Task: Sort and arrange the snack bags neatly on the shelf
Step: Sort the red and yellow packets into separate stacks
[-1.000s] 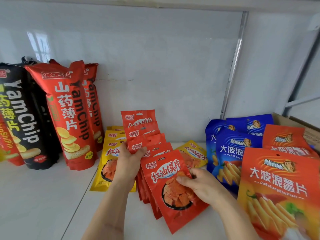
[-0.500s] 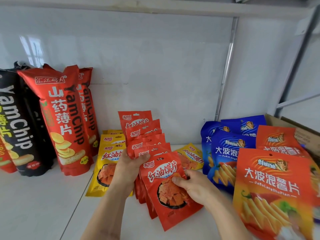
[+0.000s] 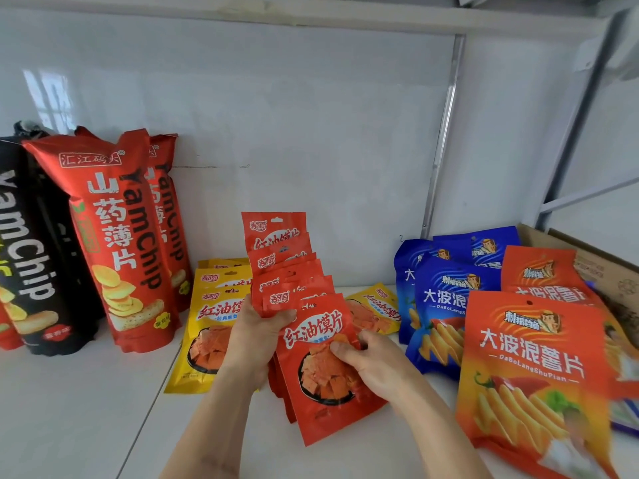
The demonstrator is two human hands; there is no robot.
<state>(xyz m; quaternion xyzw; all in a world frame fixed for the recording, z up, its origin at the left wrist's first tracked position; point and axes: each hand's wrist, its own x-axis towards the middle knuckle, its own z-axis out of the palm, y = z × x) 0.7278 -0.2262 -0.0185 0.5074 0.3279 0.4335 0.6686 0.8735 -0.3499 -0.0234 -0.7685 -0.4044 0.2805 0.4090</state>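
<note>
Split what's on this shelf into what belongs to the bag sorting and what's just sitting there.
Job: small red bags gripped by left hand and right hand; yellow bags; YamChip bags; blue bags; orange bags.
Lying about: cardboard box.

The shelf lies bare along its front-left edge. Tall yam chip bags block the back-left corner; blue and orange chip bags crowd the right edge. Between them, small red packets and yellow packets fill the middle.
</note>
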